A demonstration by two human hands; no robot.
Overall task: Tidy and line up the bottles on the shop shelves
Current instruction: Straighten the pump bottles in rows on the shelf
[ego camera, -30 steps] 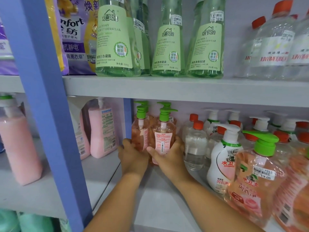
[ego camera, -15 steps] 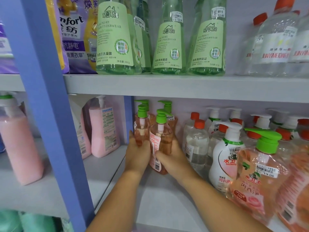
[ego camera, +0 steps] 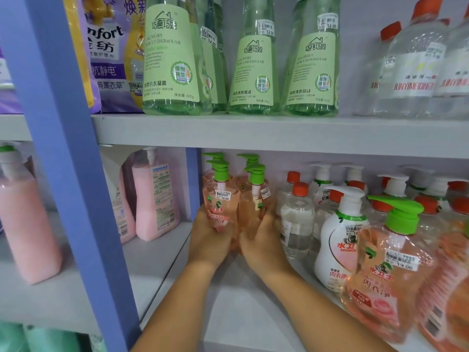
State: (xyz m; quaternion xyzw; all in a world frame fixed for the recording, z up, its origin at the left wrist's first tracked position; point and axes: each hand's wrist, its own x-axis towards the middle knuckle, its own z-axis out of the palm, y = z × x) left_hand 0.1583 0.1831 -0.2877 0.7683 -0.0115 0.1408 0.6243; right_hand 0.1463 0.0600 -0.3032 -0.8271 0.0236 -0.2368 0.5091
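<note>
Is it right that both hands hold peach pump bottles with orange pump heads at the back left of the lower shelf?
Not quite: the pump heads are green, not orange, as the head view shows. The left hand and right hand each hold a peach pump bottle at the back left of the lower shelf.

On the lower grey metal shelf (ego camera: 241,301), just right of the blue upright post (ego camera: 63,174), two peach translucent pump bottles with green pump heads stand side by side at the back. The left hand (ego camera: 210,240) grips the left peach bottle (ego camera: 219,207), its label facing forward; the right hand (ego camera: 264,240) grips the right peach bottle (ego camera: 253,207). Two more green pump heads (ego camera: 247,158) show behind them. Farther right of the post stand clear bottles with orange caps (ego camera: 297,219), a white pump bottle (ego camera: 337,250) and a large peach pump bottle (ego camera: 385,275). Left of the post stand pink lotion bottles (ego camera: 154,199). Above sit green laundry bottles (ego camera: 170,64).
</note>
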